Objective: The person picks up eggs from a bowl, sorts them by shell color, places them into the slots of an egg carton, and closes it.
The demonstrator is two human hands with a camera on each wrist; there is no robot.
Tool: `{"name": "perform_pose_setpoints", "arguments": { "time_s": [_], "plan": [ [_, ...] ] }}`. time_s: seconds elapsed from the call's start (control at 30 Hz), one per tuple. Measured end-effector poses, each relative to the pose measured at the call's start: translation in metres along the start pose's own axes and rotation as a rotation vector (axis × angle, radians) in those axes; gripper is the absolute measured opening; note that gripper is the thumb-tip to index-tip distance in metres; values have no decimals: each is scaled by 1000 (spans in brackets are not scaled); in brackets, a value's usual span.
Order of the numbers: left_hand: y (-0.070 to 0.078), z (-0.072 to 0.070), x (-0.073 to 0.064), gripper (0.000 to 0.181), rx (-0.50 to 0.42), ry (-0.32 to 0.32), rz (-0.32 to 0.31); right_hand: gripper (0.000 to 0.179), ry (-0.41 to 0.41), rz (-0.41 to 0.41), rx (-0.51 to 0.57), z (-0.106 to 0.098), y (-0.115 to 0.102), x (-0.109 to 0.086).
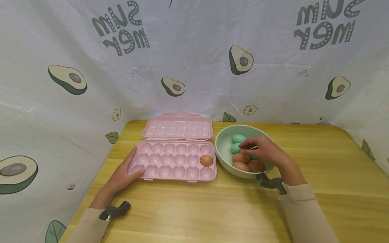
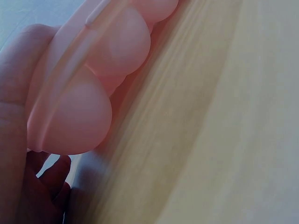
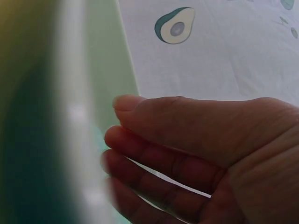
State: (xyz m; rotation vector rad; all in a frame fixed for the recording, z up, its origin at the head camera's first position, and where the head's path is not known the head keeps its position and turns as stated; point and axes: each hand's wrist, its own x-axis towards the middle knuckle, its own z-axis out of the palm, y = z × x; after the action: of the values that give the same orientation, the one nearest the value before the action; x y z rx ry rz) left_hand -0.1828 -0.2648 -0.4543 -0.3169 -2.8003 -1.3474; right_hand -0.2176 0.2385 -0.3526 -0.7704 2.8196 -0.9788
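A pink egg tray [image 1: 173,179] lies on the table with its lid [image 1: 177,128] folded back. One brown egg [image 1: 206,160] sits in the right column of its middle row. My left hand [image 1: 121,173] grips the tray's left end, its thumb over the near corner and fingers along the side. Right of the tray stands a pale green bowl [image 1: 223,156] holding green eggs [image 1: 239,138] and brown eggs [image 1: 240,166]. Over the bowl is my right hand [image 1: 262,148], fingers loosely bent and nothing between them; it partly hides a green egg.
The wooden table [image 1: 188,212] extends in front of the tray and to the right of the bowl. A white curtain [image 1: 197,60] with printed avocados hangs behind the table and along both sides. Dark wrist cameras [image 1: 117,210] are strapped on at both sleeves.
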Motion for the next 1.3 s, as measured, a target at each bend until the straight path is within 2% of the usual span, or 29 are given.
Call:
{"name": "perform_pose_setpoints", "arguments": {
  "time_s": [0.23, 0.9, 1.3],
  "plan": [
    [0, 0, 1, 97, 6, 0, -2, 18, -35, 32, -54, 1, 1, 0],
    [2, 1, 1, 97, 5, 1, -1, 21, -77, 121, -111, 12, -7, 3],
    [1, 2, 0, 97, -2, 3, -6, 23, -41, 64, -176, 22, -5, 6]
  ]
}}
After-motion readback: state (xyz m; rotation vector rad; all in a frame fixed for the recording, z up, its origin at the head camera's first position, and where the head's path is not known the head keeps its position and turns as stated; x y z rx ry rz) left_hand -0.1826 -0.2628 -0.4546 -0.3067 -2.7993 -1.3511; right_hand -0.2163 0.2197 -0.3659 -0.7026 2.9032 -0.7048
